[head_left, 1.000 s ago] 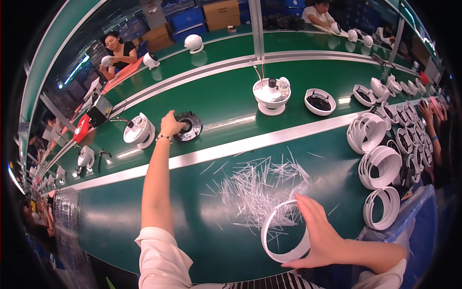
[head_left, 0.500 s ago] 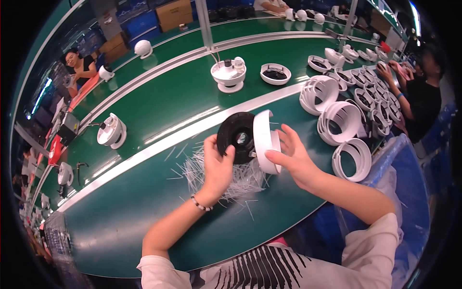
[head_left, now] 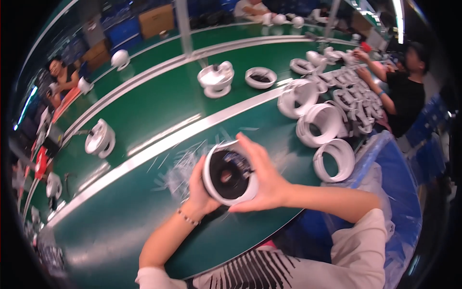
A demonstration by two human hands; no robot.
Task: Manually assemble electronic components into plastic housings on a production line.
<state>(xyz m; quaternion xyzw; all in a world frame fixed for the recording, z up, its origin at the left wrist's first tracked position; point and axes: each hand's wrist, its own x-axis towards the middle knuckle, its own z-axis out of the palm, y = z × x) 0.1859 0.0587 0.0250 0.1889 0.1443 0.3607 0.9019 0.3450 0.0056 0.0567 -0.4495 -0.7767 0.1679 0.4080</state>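
Note:
Between my two hands is a white plastic ring point(head_left: 208, 176) with a black round plate point(head_left: 225, 185) inside it. The plate has a hole at its centre, and a bit of circuit board shows at its upper right. My left hand point(head_left: 199, 192) grips the ring's left and lower side. Around the right side curves my right hand point(head_left: 264, 180), thumb below and fingers above. Whether the plate is seated or only lies in the ring, I cannot tell. Behind my left hand lies a loose heap of thin clear-white strips point(head_left: 180, 176) on the green table point(head_left: 120, 216).
Stacked white rings point(head_left: 333, 160) stand to the right, with rows of ring parts point(head_left: 358, 98) beyond. A blue bin point(head_left: 390, 192) lined with plastic is at the right. White units point(head_left: 215, 79) sit on the green conveyor point(head_left: 159, 101). A co-worker point(head_left: 402, 96) works at far right.
The black plate, held apart beside the white ring before, is now inside it. Both hands have closed around the ring and turned its opening up towards me. The view has shifted slightly.

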